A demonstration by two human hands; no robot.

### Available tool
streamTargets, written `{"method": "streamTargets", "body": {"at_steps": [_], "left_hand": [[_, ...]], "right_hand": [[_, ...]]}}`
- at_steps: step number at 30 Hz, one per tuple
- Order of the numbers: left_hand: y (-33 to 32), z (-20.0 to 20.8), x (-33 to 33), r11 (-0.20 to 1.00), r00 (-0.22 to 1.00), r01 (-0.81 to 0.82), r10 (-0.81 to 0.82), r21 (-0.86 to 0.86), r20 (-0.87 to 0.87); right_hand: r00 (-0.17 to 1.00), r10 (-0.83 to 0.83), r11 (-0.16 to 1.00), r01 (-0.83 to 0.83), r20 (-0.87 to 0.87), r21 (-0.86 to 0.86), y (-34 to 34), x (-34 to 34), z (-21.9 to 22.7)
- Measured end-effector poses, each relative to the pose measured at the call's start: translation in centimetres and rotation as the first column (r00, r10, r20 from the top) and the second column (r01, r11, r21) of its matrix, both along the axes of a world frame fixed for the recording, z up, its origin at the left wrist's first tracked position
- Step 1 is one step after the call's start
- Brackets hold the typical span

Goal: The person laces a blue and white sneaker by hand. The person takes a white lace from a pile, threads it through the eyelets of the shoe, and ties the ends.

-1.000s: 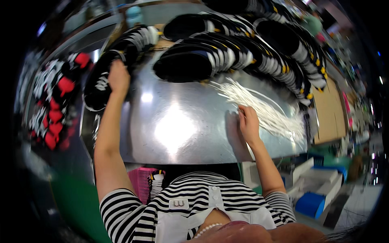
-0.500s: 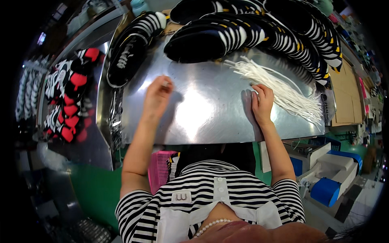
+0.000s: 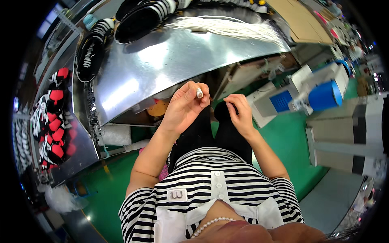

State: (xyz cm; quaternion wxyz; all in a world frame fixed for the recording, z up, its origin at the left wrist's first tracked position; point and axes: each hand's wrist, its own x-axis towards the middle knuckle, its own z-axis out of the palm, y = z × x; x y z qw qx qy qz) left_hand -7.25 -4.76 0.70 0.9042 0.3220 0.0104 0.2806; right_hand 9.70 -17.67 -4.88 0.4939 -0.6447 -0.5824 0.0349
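Note:
My left hand (image 3: 187,106) is raised in front of the table's near edge, its fingers closed round a small white object (image 3: 199,93). Only the object's rounded end shows, so its kind is unclear. To the right, my right hand (image 3: 242,115) hangs above my lap with half-bent fingers, thumb and forefinger slightly apart, and nothing visible in it. A bundle of white laces (image 3: 231,27) lies at the far side of the metal table (image 3: 154,77). Black-and-white striped shoes (image 3: 139,22) stand in rows behind, and another black shoe (image 3: 90,52) sits at the left end.
Red, black and white shoe pieces (image 3: 56,117) fill a side surface at left. A white machine with a blue cover (image 3: 324,97) stands at right, near stacked grey-white boxes (image 3: 344,133). Cardboard (image 3: 300,20) lies at the far right. The floor (image 3: 283,150) is green.
Both hands have come off the table toward my body, the left moving rightward and closer to the right. My view has turned right, so the table now sits farther up and left.

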Motion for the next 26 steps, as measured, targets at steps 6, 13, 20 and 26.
{"method": "streamTargets", "body": {"at_steps": [6, 13, 20, 26], "left_hand": [[-7.0, 0.4, 0.5, 0.994, 0.996, 0.060, -0.066, -0.088, -0.066], [-7.0, 1.5, 1.2, 0.971, 0.965, 0.093, -0.143, -0.222, -0.220], [-2.8, 0.5, 6.7, 0.946, 0.949, 0.185, -0.242, -0.264, -0.202], [0.6, 0.9, 13.1, 0.977, 0.944, 0.171, -0.126, 0.126, -0.304]], "right_hand": [[0.983, -0.013, 0.998, 0.001, -0.181, -0.063, -7.3, -1.1, 1.1], [0.862, 0.196, 0.979, -0.143, -0.468, 0.146, -4.4, -1.2, 5.8], [0.814, 0.256, 0.963, -0.167, -0.521, 0.211, 1.0, 4.2, 5.5], [0.273, 0.416, 0.909, -0.141, -0.867, 0.392, 5.2, 9.4, 5.1]]}}
